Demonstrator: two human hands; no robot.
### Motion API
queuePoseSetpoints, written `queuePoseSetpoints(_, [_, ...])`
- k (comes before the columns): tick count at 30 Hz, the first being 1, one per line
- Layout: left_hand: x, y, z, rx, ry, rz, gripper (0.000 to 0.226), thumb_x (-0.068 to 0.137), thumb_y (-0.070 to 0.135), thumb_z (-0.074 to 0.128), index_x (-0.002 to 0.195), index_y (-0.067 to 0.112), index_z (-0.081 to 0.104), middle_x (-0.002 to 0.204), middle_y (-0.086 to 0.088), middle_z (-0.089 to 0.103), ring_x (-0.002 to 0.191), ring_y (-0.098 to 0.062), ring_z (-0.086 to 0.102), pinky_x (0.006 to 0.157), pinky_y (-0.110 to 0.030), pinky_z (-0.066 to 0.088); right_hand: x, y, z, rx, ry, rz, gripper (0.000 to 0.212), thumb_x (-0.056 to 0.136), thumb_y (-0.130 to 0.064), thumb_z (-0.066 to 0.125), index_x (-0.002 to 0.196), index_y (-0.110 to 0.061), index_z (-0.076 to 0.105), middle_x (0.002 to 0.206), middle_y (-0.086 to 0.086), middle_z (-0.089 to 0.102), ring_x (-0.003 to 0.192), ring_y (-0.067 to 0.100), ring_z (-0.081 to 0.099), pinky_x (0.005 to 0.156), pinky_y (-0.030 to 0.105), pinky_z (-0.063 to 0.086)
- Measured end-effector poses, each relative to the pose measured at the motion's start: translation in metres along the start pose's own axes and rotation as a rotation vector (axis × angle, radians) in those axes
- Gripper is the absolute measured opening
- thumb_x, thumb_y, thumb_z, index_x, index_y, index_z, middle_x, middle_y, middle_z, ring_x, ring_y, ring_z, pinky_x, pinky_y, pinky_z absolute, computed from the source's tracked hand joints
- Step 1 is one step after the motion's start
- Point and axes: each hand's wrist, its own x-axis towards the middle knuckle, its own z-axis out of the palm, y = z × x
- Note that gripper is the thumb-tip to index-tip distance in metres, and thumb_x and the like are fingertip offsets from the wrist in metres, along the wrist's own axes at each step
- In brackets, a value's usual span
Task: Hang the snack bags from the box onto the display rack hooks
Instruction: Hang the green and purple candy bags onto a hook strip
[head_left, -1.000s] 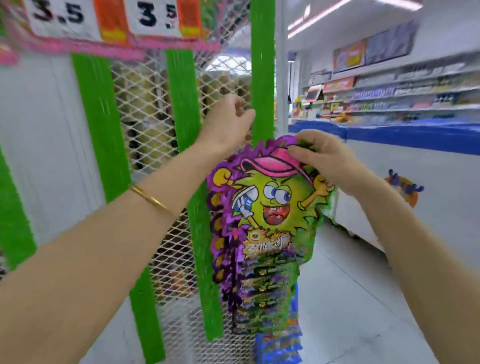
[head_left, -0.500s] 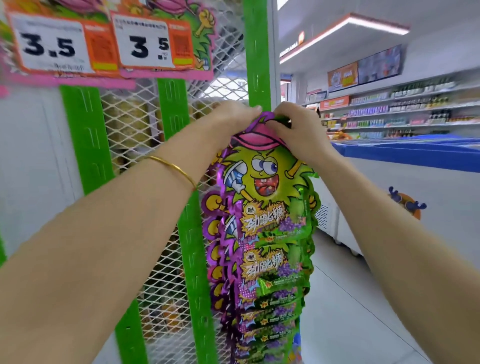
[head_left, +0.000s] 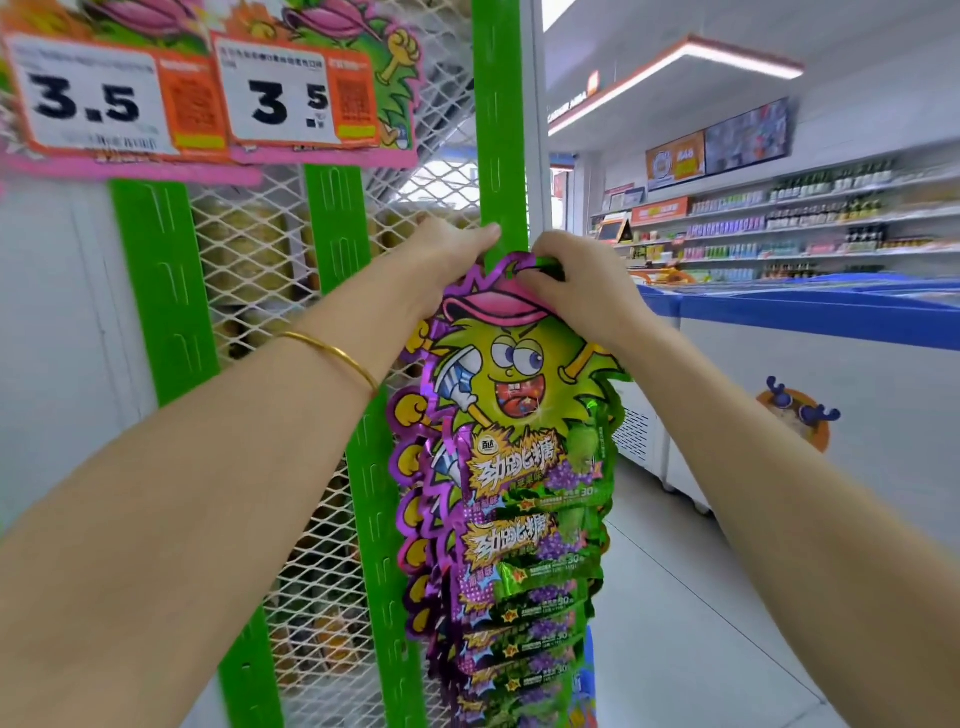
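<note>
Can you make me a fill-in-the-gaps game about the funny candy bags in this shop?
1. Both price tags show the number ____.
2. The gold bracelet is on the ____ wrist.
3. The cartoon face on the snack bags wears a ____ cap.
4. The right hand pinches the bags' top by a ____ rack upright.

Missing words: 3.5; left; pink; green.

Both hands at top of snack bag strip (head_left: 511, 467): right hand (head_left: 582, 286) pinches top edge; left hand (head_left: 447, 254) beside green rack upright (head_left: 497, 130).
</note>
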Motion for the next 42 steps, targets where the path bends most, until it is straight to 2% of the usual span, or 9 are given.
queuePoseSetpoints(3, [-0.004, -0.005, -0.002, 0.130, -0.001, 0.051, 0.055, 0.090, 0.044, 0.055, 0.122, 0.000, 0.053, 0.113, -0.011, 0.062, 0.102, -0.023, 0.059, 0.096, -0.043, 0.047, -0.004, 0.002, 0.002, 0.031, -0.070, 0.028, 0.024, 0.092, -0.030, 0.055, 0.106, -0.011, 0.059, 0.088, -0.001, 0.053, 0.080, 0.020, 0.050, 0.066, 0.031, 0.038])
queuePoseSetpoints(5, [-0.011, -0.008, -0.002, 0.220, -0.017, 0.115, 0.043, 0.094, 0.036, 0.053, 0.115, -0.002, 0.058, 0.093, -0.006, 0.060, 0.079, -0.014, 0.055, 0.076, -0.033, 0.050, -0.008, 0.003, 0.005, 0.007, -0.126, 0.047, 0.028, 0.093, -0.030, 0.054, 0.110, -0.008, 0.056, 0.092, 0.002, 0.054, 0.081, 0.020, 0.050, 0.066, 0.031, 0.037])
queuePoseSetpoints(10, [-0.037, -0.021, -0.002, 0.439, 0.038, 0.345, 0.034, 0.088, 0.013, 0.059, 0.121, 0.007, 0.054, 0.114, -0.007, 0.061, 0.104, -0.019, 0.058, 0.090, -0.031, 0.045, -0.015, 0.004, 0.006, -0.014, -0.129, 0.154, 0.027, 0.090, -0.037, 0.056, 0.095, -0.012, 0.046, 0.078, -0.003, 0.049, 0.073, 0.018, 0.048, 0.059, 0.030, 0.038])
queuePoseSetpoints(16, [-0.083, -0.067, -0.002, 0.721, 0.295, 0.704, 0.036, 0.087, 0.017, 0.058, 0.122, 0.012, 0.048, 0.118, -0.003, 0.054, 0.114, -0.021, 0.049, 0.102, -0.031, 0.037, -0.055, -0.012, -0.005, -0.163, 0.158, 0.146, 0.040, 0.086, -0.034, 0.062, 0.116, -0.009, 0.052, 0.114, 0.006, 0.051, 0.106, 0.024, 0.047, 0.086, 0.035, 0.039])
queuePoseSetpoints(19, [-0.133, -0.110, -0.001, 0.695, 0.329, 0.817, 0.033, 0.085, 0.015, 0.059, 0.118, 0.012, 0.054, 0.118, -0.002, 0.056, 0.113, -0.020, 0.048, 0.101, -0.024, 0.029, -0.117, -0.032, 0.008, 0.073, 0.185, 0.127, 0.022, 0.087, -0.025, 0.063, 0.104, -0.018, 0.052, 0.100, -0.006, 0.047, 0.087, 0.014, 0.053, 0.074, 0.029, 0.045])
queuePoseSetpoints(25, [-0.258, -0.274, 0.009, 0.595, -0.029, 0.492, 0.034, 0.081, 0.023, 0.049, 0.112, 0.011, 0.059, 0.114, -0.007, 0.060, 0.110, -0.019, 0.050, 0.099, -0.026, 0.032, -0.299, -0.046, 0.108, 0.299, -0.419, 0.255, 0.010, 0.086, -0.016, 0.064, 0.095, -0.015, 0.060, 0.080, -0.016, 0.053, 0.071, 0.003, 0.048, 0.066, 0.020, 0.036])
queuePoseSetpoints(32, [-0.357, -0.412, 0.004, 0.556, -0.337, -0.018, 0.026, 0.089, 0.009, 0.052, 0.113, 0.015, 0.059, 0.116, 0.001, 0.053, 0.109, -0.016, 0.050, 0.094, -0.033, 0.043, -0.480, -0.048, 0.213, 0.198, -1.244, 0.436, 0.024, 0.089, -0.027, 0.060, 0.101, -0.006, 0.061, 0.097, 0.013, 0.065, 0.091, 0.027, 0.060, 0.075, 0.032, 0.045])
queuePoseSetpoints(37, [-0.354, -0.429, 0.007, 0.551, -0.382, -0.123, 0.024, 0.090, 0.011, 0.053, 0.112, 0.016, 0.060, 0.112, 0.001, 0.052, 0.108, -0.016, 0.051, 0.093, -0.035, 0.044, -0.529, -0.052, 0.241, 0.073, -1.451, 0.628, 0.039, 0.091, -0.040, 0.055, 0.083, -0.001, 0.058, 0.086, 0.015, 0.061, 0.094, 0.030, 0.061, 0.067, 0.030, 0.038])
queuePoseSetpoints(42, [-0.347, -0.441, 0.007, 0.502, -0.351, -0.203, 0.019, 0.091, 0.011, 0.054, 0.108, 0.015, 0.061, 0.107, 0.003, 0.050, 0.100, -0.011, 0.052, 0.085, -0.022, 0.037, -0.558, -0.074, 0.249, -0.054, -1.480, 0.723, 0.075, 0.071, -0.054, 0.072, 0.117, -0.004, 0.041, 0.118, 0.014, 0.053, 0.110, 0.031, 0.053, 0.086, 0.040, 0.047])
